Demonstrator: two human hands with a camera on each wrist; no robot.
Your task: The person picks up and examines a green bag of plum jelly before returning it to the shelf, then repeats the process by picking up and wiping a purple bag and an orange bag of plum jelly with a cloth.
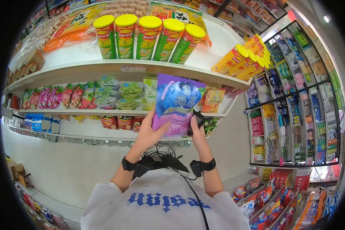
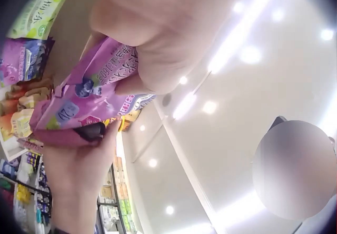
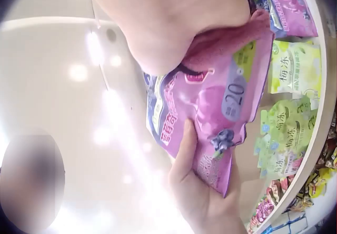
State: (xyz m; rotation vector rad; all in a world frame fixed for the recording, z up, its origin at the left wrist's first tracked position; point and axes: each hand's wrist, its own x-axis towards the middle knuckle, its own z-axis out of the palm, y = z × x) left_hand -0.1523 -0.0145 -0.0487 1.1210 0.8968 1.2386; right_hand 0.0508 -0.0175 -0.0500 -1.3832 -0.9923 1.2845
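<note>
A purple snack bag (image 1: 176, 103) with a blueberry picture is held upright in front of the shelf. The left hand (image 1: 151, 132) grips its lower left side, thumb across the front. On its lower right side the right hand (image 1: 197, 135) pinches the edge, beside a small black object (image 1: 198, 119). From the left wrist, the bag (image 2: 87, 89) shows between the left hand (image 2: 158, 28) and the right hand (image 2: 79, 171). In the right wrist view, the bag (image 3: 210, 102) lies between the right hand (image 3: 174, 23) and the left hand (image 3: 202, 192).
Yellow-lidded chip cans (image 1: 147, 38) stand on the top shelf (image 1: 84, 66). Green bags (image 1: 130, 92) and other snacks fill the shelf below. A tall rack (image 1: 295, 96) stands at the right. Black cables (image 1: 172, 157) hang at the person's chest.
</note>
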